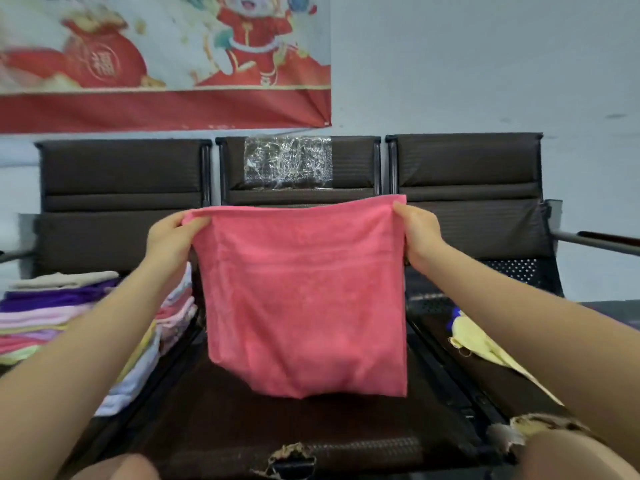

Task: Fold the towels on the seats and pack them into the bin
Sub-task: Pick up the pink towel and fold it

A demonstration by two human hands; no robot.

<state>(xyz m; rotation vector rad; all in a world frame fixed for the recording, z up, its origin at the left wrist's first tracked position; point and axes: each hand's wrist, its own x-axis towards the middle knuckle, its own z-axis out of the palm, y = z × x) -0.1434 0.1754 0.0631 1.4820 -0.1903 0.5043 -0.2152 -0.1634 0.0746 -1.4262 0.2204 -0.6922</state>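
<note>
- Left hand (171,237) pinched the pink towel (304,299) at its upper-left corner.
- Right hand (417,230) pinched the upper-right corner; the towel hung at frame centre.

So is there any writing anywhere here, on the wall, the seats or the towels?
"福": on the red bag drawn on the wall poster, blurred but legible.
No other text is readable. The pink towel, the stacked towels, the yellow cloth and the seats show no writing.
</note>
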